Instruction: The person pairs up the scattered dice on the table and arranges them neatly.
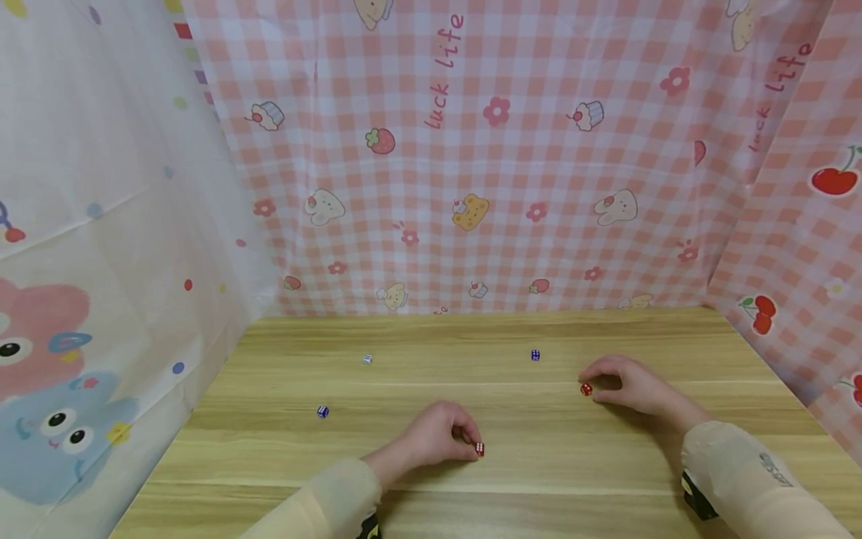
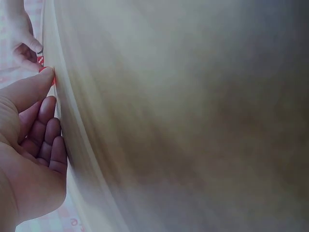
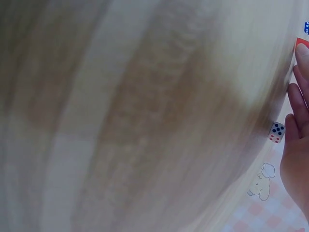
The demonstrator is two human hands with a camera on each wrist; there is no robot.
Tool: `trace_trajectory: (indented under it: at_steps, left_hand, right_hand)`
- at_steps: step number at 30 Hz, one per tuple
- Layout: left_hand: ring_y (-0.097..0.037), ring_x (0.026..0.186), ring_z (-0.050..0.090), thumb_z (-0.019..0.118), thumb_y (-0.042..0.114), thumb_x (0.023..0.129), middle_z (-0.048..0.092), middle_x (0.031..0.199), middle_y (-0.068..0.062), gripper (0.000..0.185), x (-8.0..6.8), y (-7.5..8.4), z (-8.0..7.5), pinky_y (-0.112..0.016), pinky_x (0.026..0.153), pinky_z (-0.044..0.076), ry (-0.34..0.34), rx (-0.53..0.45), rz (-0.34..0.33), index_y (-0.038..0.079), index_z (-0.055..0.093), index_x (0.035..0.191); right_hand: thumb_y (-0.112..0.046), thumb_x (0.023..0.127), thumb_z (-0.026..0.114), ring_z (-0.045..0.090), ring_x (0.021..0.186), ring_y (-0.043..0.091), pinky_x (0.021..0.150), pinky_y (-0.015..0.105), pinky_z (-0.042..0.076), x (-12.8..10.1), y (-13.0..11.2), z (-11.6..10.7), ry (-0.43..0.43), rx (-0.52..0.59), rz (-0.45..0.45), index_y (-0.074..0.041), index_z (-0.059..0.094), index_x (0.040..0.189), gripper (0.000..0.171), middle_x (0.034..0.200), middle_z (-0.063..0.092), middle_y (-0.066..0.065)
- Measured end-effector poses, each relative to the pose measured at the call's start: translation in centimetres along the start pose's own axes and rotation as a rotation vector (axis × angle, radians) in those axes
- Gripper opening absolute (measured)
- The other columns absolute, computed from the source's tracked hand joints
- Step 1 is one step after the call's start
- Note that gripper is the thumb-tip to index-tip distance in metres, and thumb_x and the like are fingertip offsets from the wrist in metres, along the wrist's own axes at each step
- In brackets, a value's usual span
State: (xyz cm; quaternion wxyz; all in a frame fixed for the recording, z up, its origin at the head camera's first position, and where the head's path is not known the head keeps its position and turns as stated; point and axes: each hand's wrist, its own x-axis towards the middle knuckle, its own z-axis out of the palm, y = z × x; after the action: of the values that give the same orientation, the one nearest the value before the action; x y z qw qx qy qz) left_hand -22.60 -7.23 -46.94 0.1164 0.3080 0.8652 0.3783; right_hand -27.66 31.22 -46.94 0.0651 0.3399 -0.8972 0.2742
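Left hand (image 1: 438,436) pinches a red die (image 1: 480,449); right hand (image 1: 629,384) pinches second red die (image 1: 586,390), blue die (image 1: 535,355) nearby on tabletop (image 1: 559,471).

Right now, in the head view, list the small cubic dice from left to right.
Blue cubic die with white pips, white cubic die, red cubic die with white pips pinched by the left hand, second blue die, second red die pinched by the right hand.

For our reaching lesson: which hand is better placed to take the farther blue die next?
Probably the right hand: it's nearer that blue die than the left hand. Neither is free: the right pinches a red die, the left another red die.
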Motion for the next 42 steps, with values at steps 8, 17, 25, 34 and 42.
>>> trace_trajectory:
  at_steps: [8,17,25,34,42]
  left_hand:
    - [0.002,0.073,0.057,0.085,0.006,0.075,0.064,0.073,0.018,0.014,-0.4,0.3,0.2,-0.018,0.074,0.045,-0.003,0.006,0.000,0.016,0.076,0.079]
    - [0.002,0.075,0.056,0.085,0.006,0.075,0.064,0.074,0.018,0.013,-0.6,0.5,0.3,-0.017,0.073,0.044,0.005,0.022,0.029,0.015,0.077,0.079]
    - [0.002,0.075,0.057,0.085,0.006,0.076,0.064,0.074,0.017,0.012,-0.7,0.5,0.4,-0.018,0.073,0.045,0.005,0.010,0.025,0.015,0.077,0.079]
    - [0.002,0.074,0.056,0.086,0.008,0.075,0.065,0.074,0.017,0.013,-0.7,0.4,0.5,-0.018,0.073,0.044,0.000,0.031,0.033,0.016,0.077,0.079]
    - [0.003,0.074,0.055,0.087,0.011,0.074,0.064,0.074,0.018,0.013,-0.7,0.3,0.5,-0.018,0.074,0.043,0.003,0.059,0.045,0.017,0.077,0.079]
  right_hand:
    - [-0.008,0.079,0.083,0.062,0.096,0.016,0.086,0.026,0.047,0.2,0.3,0.3,0.020,0.005,-0.036,-0.010,0.075,0.102,0.024,0.102,0.069,0.001]
    - [-0.009,0.081,0.082,0.062,0.093,0.014,0.084,0.033,0.049,0.4,0.1,0.1,-0.013,0.027,0.017,-0.016,0.076,0.093,0.015,0.098,0.069,-0.002]
    - [-0.010,0.080,0.083,0.060,0.091,0.013,0.083,0.034,0.049,0.4,-0.7,0.2,-0.016,0.017,-0.011,-0.020,0.075,0.088,0.015,0.094,0.067,-0.006]
    - [-0.015,0.081,0.083,0.060,0.092,0.014,0.085,0.038,0.048,0.3,-1.6,0.6,-0.034,0.002,0.007,-0.023,0.074,0.088,0.014,0.096,0.066,-0.009]
    - [-0.015,0.080,0.083,0.058,0.093,0.010,0.085,0.036,0.048,0.2,-2.5,1.4,-0.038,0.004,-0.019,-0.026,0.073,0.087,0.017,0.097,0.064,-0.011]
